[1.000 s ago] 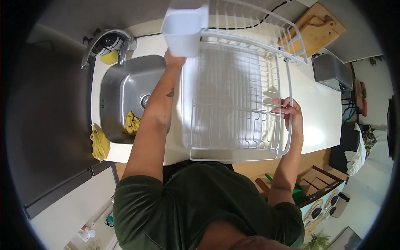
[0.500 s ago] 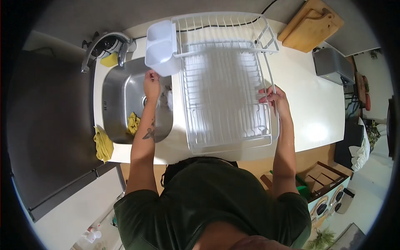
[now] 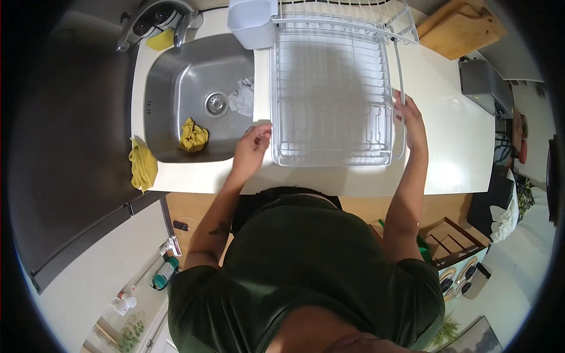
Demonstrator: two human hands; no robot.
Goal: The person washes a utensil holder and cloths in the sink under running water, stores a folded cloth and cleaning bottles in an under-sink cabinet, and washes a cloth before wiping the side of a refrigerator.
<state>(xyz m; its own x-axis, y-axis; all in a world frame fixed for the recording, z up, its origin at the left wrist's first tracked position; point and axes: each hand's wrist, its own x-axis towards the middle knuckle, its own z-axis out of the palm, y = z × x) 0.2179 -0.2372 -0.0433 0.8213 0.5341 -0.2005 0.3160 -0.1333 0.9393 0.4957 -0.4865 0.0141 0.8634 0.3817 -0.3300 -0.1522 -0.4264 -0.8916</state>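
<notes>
A white wire dish rack (image 3: 329,154) stands on its pale drip tray on the counter. My left hand (image 3: 252,152) is at the rack's front left side, fingers curled and tips at its edge. Along the right side my right hand (image 3: 413,120) has its fingers around the outer wire. A white plastic cutlery holder (image 3: 254,34) hangs at the rack's back left corner. The upper wire shelf (image 3: 347,22) runs across the back, cut off by the frame's top.
Left of the rack is a steel sink (image 3: 170,106) with a yellow cloth (image 3: 193,135) and a whitish crumpled thing (image 3: 242,97). Another yellow cloth (image 3: 143,165) hangs over the counter's edge. Wooden boards (image 3: 462,29) and a grey toaster (image 3: 485,85) stand at right.
My left hand has come from beside the cutlery holder over the sink to the rack's front left edge. My right hand stays at the right side. The view has shifted, putting the rack higher.
</notes>
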